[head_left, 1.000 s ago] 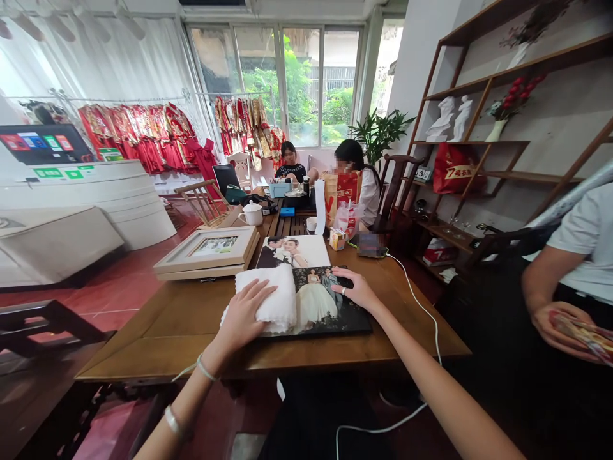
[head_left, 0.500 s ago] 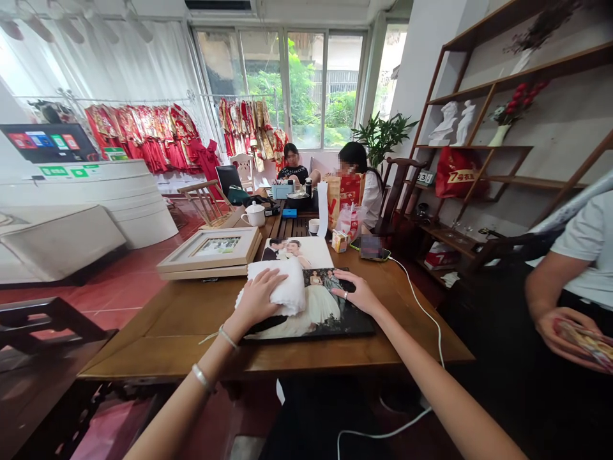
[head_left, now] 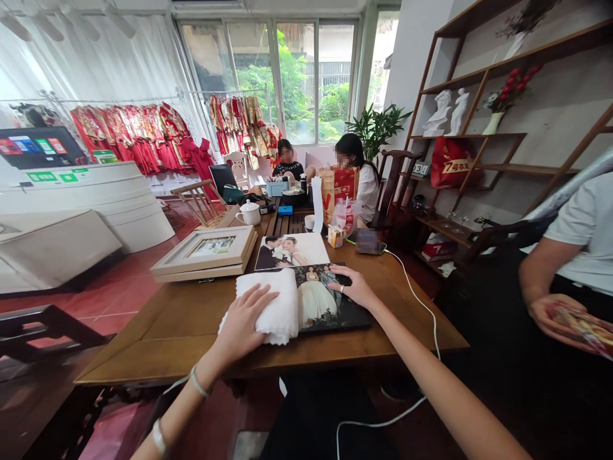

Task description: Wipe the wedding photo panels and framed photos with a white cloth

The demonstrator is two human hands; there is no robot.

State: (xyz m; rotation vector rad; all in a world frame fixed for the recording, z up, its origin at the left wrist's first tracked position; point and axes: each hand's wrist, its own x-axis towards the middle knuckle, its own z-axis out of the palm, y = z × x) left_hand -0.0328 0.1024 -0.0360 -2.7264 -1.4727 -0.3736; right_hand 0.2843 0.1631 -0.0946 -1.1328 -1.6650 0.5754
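- The left hand (head_left: pixel 244 322) lies palm down with its fingers spread across a white cloth (head_left: pixel 275 306); they press from above rather than clench, and whether a fold is pinched underneath I cannot tell.
- The right hand (head_left: pixel 353 287) has its fingers loosely bent, tips resting on the upper right part of a dark photo panel (head_left: pixel 318 303), grasping nothing that shows.
- Under the left fingers, the cloth covers the panel's left part. It looks soft, light and thick, easy to bunch; the whole palm over its middle suits it best.
- Between and beneath both sets of fingers, the panel lies flat. It looks stiff, probably fairly light, with a smooth face that may slip or scratch; its outer edges seem the safest hold.
- Just beyond the fingers lies a paler photo panel (head_left: pixel 311 250), likely just as rigid.
- Left of and beyond the left fingers sit stacked picture frames (head_left: pixel 201 263), probably bulkier and best held by opposite sides; a white mug (head_left: pixel 249 214) stands farther off.
- Beyond the right fingers are a small box (head_left: pixel 335 236) and a phone (head_left: pixel 368 242) with a white cable (head_left: pixel 432 316).
- Under everything, the wooden counter (head_left: pixel 172 326) reaches out around both hands.
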